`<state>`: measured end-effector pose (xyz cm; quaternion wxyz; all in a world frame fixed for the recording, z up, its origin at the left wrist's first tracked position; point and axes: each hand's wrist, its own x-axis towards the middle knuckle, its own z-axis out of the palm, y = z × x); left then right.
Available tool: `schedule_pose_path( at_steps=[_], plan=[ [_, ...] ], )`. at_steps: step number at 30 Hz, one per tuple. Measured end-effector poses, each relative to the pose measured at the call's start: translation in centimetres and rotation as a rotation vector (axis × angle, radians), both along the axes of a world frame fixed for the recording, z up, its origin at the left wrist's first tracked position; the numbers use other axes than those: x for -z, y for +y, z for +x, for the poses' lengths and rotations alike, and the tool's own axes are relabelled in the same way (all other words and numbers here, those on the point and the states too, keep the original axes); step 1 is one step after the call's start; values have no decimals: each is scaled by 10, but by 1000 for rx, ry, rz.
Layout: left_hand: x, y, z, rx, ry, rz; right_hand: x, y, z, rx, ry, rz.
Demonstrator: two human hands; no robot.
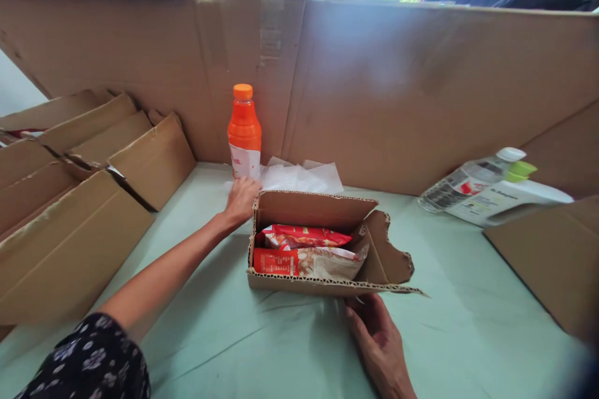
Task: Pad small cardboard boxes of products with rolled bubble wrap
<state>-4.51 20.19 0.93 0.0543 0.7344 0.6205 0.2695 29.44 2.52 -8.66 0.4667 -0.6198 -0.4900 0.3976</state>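
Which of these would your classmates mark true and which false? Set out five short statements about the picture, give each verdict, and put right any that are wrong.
1. The orange bottle stands upright. True.
2. The small open box has nothing inside. False: red-printed packets are in it.
3. The right hand is at the near side of the small open box. True.
4. The clear bottle stands upright. False: the clear bottle is tilted well over.
5. The left hand is beside the clear bottle. False: it is by the left end of the small open box, near the orange bottle.
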Motion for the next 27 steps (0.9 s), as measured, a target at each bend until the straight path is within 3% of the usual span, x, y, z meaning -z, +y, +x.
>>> schedule_pose_path(
  at_steps=[2,5,7,9,12,14,17,22,27],
  plan=[
    [-2,-33,-19,-79,18,65,0,0,-1,-20,-7,10],
    [9,-109,-55,-132,60,224,-4,1,-5,-55,-18,44],
    [23,-168,-75,37,136,211,-7,3,-7,-65,-23,63],
    [34,-221,-85,213,167,80,-9,4,-10,-62,-10,75],
    [34,-266,-79,266,87,-39,-14,2,-14,-48,0,90],
    [27,-266,-63,177,-26,-36,-20,0,-16,-28,-38,109],
    [21,-233,-29,38,-220,-19,-32,1,-18,-4,-122,148],
    [29,-173,18,109,-453,-90,-51,24,-22,-126,-205,47],
    [37,-129,27,28,-530,-84,-55,68,-43,-98,-262,53]
  ],
)
